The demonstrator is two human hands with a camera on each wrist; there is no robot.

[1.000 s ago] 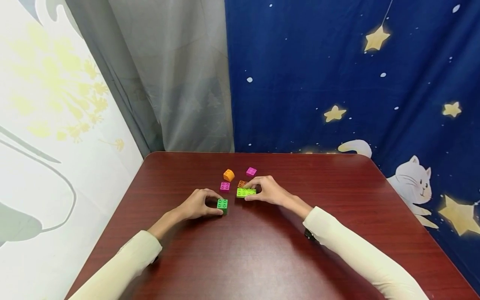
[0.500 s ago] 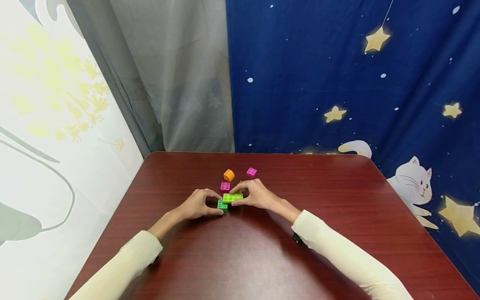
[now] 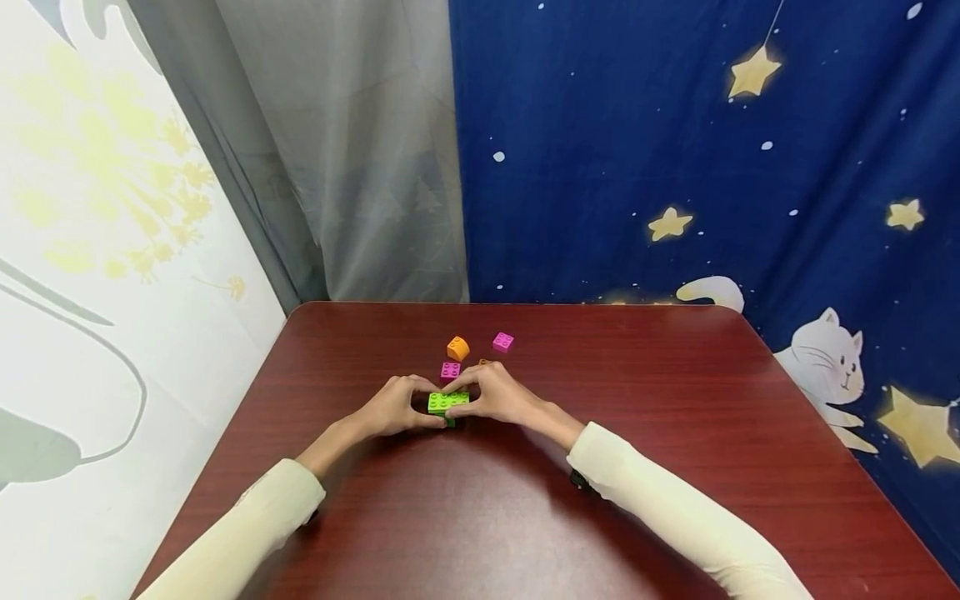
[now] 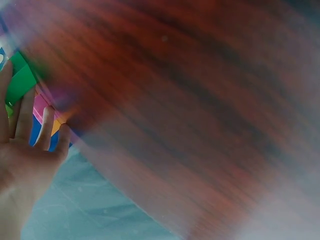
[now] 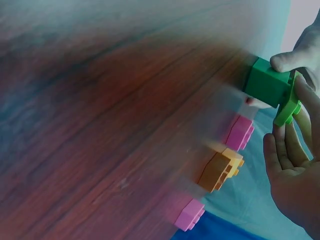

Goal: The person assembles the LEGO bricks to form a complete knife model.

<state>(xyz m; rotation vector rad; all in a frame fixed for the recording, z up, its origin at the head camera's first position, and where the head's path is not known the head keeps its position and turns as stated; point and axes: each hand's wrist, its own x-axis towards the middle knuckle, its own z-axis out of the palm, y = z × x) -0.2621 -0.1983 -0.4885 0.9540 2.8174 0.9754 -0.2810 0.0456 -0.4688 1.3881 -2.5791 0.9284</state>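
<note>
Lime brick (image 3: 448, 403) is directly over green brick (image 3: 451, 422), long axis approx 9-to-3 o'clock in head view, w/ nearer pink brick (image 3: 450, 370) off at 12; L hand (image 3: 390, 408) grips green from 9 o'clock, R hand (image 3: 499, 397) pinches lime from 3, fingers narrowed on both. R wrist view shows what head view mostly hides: green's tall side, lime's overhang, brown brick (image 5: 215, 171); can't tell if lime's fully seated.

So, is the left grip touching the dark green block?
Touching. The right wrist view shows the left grip with its thumb laid against a side of the dark green block, no gap between them.
</note>
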